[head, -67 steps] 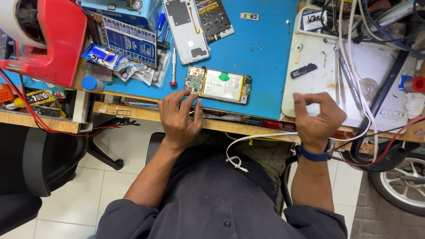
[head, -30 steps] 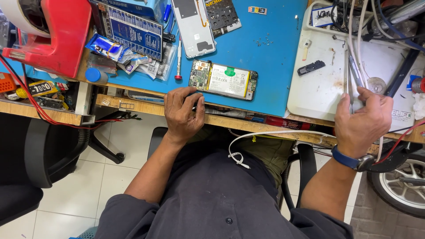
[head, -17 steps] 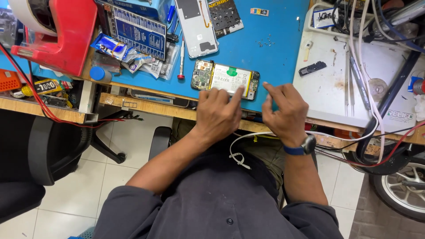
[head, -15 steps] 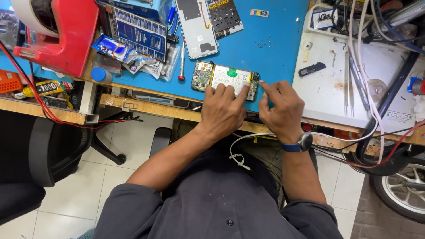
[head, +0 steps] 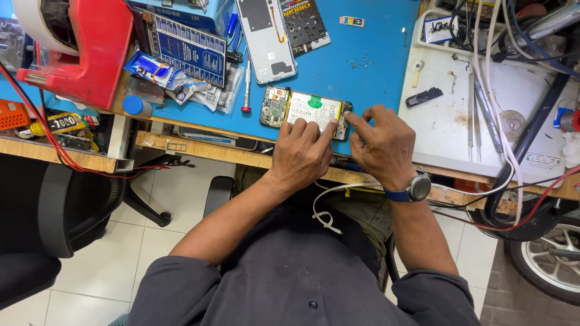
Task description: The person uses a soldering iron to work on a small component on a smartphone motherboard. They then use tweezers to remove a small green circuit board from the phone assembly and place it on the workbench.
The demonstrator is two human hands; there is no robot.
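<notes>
Phone: an opened phone [head: 305, 108] is laid flat near the front edge of the blue mat [head: 368, 78]; a white battery with a green sticker and a green circuit board at its left end are shown
Left hand: the left hand [head: 302, 151] is rested on the phone's near edge, index finger pressed on the battery, nothing gripped
Right hand: the right hand [head: 380, 142] is set at the phone's right end, finger and thumb pinched narrowly there; what is pinched cannot be told
Screwdriver: a red-tipped screwdriver [head: 246, 87] is laid just left of the phone
Back cover: a pale back cover [head: 266, 39] is placed beyond the phone
Card: a dark blue rectangular printed card [head: 190, 48] is propped at the mat's left
Packets: small blue and white packets [head: 158, 71] are heaped below the card
Label: a white label [head: 438, 29] is seen at the top right among cables
</notes>
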